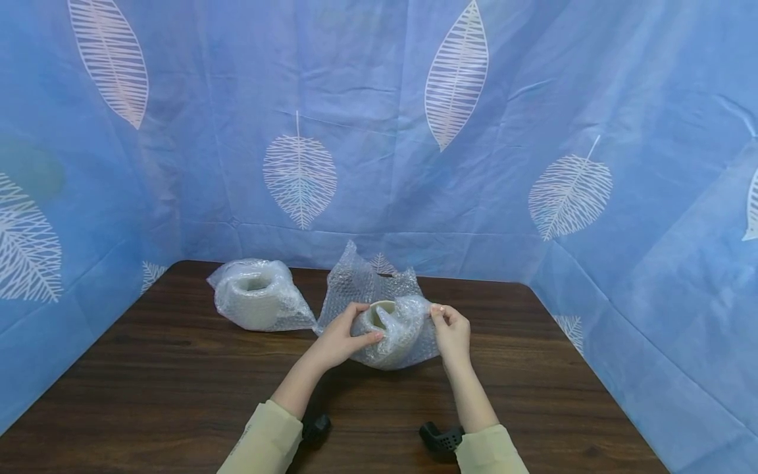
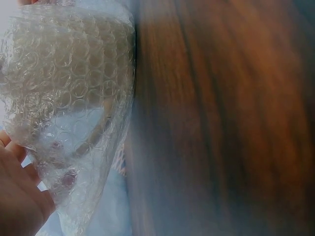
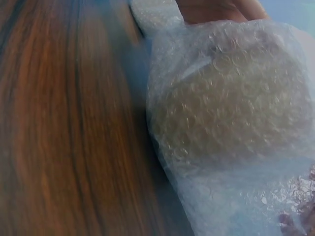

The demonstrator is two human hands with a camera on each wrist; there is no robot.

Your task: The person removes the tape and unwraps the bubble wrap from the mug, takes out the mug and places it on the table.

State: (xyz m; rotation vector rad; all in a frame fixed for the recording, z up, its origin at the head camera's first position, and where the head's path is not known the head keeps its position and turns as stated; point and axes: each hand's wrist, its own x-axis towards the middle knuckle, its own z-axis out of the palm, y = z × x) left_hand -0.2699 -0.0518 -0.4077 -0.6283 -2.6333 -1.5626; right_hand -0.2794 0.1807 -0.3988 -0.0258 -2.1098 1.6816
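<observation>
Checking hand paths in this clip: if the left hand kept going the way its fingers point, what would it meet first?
Judging by the head view, the left hand points right, already pressed on the bubble wrap round the cup.

two bubble-wrapped bundles sit on my table (image 1: 148,368): one wrapped cup (image 1: 387,326) at twelve o'clock from me, between my hands, its pale rim showing, and one wrapped bundle (image 1: 257,303) at ten o'clock, just beside the first. one sheet of bubble wrap (image 1: 367,280) stands up behind the cup. two hands, my left hand (image 1: 343,339) and my right hand (image 1: 451,332). two dark wrist cameras at six o'clock.
</observation>
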